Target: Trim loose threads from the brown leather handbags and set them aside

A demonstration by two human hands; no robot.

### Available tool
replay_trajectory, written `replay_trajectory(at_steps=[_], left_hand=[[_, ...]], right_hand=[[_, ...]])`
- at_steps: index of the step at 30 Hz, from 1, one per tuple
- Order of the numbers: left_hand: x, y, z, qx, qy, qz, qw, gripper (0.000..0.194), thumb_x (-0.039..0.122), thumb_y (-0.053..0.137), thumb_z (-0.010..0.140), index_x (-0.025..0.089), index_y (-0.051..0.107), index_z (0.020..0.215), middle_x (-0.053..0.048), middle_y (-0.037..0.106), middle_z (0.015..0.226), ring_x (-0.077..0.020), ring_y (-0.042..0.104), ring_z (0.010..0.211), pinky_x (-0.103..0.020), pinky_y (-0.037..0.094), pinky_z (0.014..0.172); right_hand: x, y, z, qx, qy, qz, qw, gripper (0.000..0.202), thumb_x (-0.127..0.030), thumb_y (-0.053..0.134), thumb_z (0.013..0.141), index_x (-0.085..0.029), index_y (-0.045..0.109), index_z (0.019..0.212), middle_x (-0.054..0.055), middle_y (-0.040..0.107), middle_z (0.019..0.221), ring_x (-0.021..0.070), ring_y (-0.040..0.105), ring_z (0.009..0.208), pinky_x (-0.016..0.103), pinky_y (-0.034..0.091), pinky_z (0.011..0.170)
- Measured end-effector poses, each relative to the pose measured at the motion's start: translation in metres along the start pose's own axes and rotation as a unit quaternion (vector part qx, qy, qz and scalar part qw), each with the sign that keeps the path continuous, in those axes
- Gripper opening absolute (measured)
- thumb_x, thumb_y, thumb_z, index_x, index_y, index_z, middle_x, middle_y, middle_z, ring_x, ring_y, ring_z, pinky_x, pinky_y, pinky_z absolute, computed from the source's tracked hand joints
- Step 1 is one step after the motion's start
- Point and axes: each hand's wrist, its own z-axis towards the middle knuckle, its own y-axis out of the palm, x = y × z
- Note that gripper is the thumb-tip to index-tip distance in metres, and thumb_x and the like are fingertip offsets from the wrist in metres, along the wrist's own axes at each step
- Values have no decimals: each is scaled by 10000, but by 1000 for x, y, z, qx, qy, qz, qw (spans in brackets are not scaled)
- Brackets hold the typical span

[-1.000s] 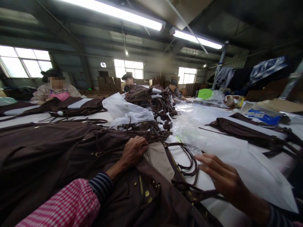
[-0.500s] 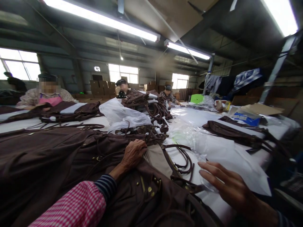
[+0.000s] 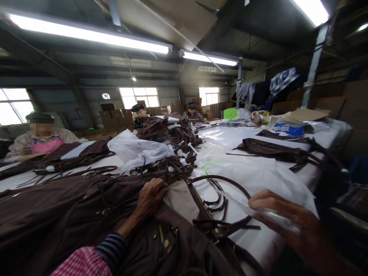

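Observation:
My left hand (image 3: 150, 197) is closed over the edge of a dark brown bag (image 3: 161, 234), at its beige lining (image 3: 184, 197). Brass-coloured studs and thin straps show on the bag. Over on the right, my right hand (image 3: 283, 216) is closed on a crumpled clear plastic wrapper (image 3: 278, 220), part of which trails to the left. A brown handle (image 3: 230, 180) of the bag loops up right beside those fingertips. More brown bag fabric (image 3: 63, 207) spreads to the left of my left hand.
A heap of brown bags (image 3: 166, 132) with white-wrapped parts stands ahead, beside a white plastic bag (image 3: 138, 147). White sheets (image 3: 258, 178) cover the table on the right, near another brown bag (image 3: 267, 149). A person (image 3: 43, 134) sits at the far left, others farther back.
My right hand has closed on the clear wrapper and lifted it off the table. The bag's handle now stands up in a loop. My left hand keeps its place on the bag; the view has turned right.

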Motion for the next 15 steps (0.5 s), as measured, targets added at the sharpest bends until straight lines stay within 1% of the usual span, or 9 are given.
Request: replay_trajectory(at_steps=[1,3,6,8,11,13,15], left_hand=[[0,0,0,1,0,-2,1000,177,353,541,936,229,659,892,-35,685,957,-223,606,936,-342,417,824],[-1,0,1,0,-3,-2,1000,182,359,541,935,231,665,896,-33,689,950,-222,609,924,-341,421,819],[-2,1,2,-7,-10,3,1000,193,367,542,931,234,679,908,-35,696,968,-230,612,939,-350,423,829],[-1,1,2,-10,-12,4,1000,205,382,542,929,234,684,916,-41,701,993,-237,610,963,-356,424,841],[0,0,3,-13,-9,-4,1000,221,395,536,927,230,683,926,-46,705,1006,-239,610,975,-360,426,848],[1,0,3,-14,-12,-8,1000,223,392,533,926,227,682,913,-47,706,1001,-239,614,968,-359,427,843],[1,-1,3,-12,-16,-9,1000,222,390,533,923,227,681,902,-47,706,999,-238,615,962,-357,428,837]], right_hand=[[6,3,3,3,40,21,999,112,-299,664,911,-242,757,940,51,762,929,205,743,825,205,609,674],[19,10,8,11,128,61,990,193,-387,682,899,-218,771,932,53,758,867,207,727,767,225,594,610],[35,20,20,3,234,118,965,334,-491,658,904,-175,764,903,42,721,773,148,631,603,230,535,532],[42,26,28,-25,282,172,944,400,-535,632,912,-149,735,876,56,720,823,106,564,547,222,498,499],[49,37,32,-70,341,260,901,446,-589,596,917,-149,665,908,74,729,881,67,484,459,197,413,399],[52,45,28,-76,366,288,882,437,-604,586,918,-167,618,922,54,725,829,56,440,409,186,366,364],[54,53,21,-58,380,296,874,435,-612,591,911,-178,599,910,23,695,733,63,439,398,187,361,367]])
